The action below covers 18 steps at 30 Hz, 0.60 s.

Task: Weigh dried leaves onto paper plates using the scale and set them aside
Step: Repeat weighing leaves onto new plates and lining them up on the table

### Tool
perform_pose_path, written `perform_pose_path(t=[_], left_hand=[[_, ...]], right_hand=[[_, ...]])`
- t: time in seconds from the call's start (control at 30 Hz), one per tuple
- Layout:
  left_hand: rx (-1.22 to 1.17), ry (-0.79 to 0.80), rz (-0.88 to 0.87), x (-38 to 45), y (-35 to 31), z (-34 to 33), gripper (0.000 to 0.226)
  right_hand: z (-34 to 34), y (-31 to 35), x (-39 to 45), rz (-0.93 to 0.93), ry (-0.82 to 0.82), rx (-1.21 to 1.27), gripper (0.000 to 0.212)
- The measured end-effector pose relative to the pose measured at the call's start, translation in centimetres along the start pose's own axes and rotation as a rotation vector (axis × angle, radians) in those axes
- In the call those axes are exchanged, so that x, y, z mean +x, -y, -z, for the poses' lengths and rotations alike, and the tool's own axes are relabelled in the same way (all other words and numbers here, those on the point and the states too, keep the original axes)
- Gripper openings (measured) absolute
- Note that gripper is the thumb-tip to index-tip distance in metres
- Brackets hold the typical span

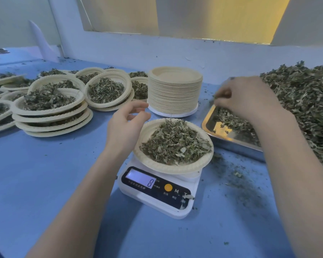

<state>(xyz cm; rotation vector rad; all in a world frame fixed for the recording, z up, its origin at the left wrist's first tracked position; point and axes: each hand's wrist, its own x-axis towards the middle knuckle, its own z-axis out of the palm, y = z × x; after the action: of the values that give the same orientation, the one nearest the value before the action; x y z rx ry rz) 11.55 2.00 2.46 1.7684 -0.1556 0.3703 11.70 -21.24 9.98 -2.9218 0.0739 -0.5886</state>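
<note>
A paper plate [151, 161] heaped with dried leaves [175, 144] sits on the white scale [157, 192], whose display [140, 180] shows what looks like a single digit, so this portion appears to be at the fine-adjustment stage. The left hand [125, 125] hovers just beside the plate's far left rim, fingers relaxed and spread, holding nothing and seemingly not touching the plate. The right hand [244, 99], off to the right of the scale, reaches into the near corner of the metal tray [229, 136] with fingers curled down among the loose leaves; it looks like a small pinch, though I cannot tell how much it has gathered. The big leaf pile [306, 108] fills the rest of that tray. To do this step well, I would bring only a few leaves at a time, drop them onto the middle of the heap, and keep both hands off the plate while the reading settles, since any touch would skew it. Crumbs already litter the bench [45, 183] right of the scale, so carry the pinch low and closed. Once on weight, the plate belongs with the filled plates [50, 108] stacked left of the scale; the stack of empty plates [173, 94] stands just behind it.
</note>
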Motion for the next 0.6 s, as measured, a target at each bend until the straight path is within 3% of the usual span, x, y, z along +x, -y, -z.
perform_pose_path(t=[0.1,0.27,0.33,0.43,0.6], left_hand=[[0.011,-0.006,-0.002,0.1,0.2,0.0,0.018],[-0.002,0.0,0.008,0.0,0.0,-0.1,0.027],[-0.002,-0.001,0.011,0.0,0.0,-0.1,0.028],[0.005,0.0,0.012,0.0,0.1,-0.1,0.028],[0.006,0.0,0.018,0.1,0.2,-0.1,0.028]], right_hand=[[-0.3,0.2,-0.2,0.006,0.21,-0.05,0.025],[-0.2,2.5,-0.5,0.236,0.273,0.345,0.013],[-0.3,3.6,-1.0,0.287,0.371,0.422,0.021],[-1.0,4.6,-1.4,0.348,0.487,0.273,0.041],[-2.2,5.6,-1.7,0.387,0.484,0.117,0.04]])
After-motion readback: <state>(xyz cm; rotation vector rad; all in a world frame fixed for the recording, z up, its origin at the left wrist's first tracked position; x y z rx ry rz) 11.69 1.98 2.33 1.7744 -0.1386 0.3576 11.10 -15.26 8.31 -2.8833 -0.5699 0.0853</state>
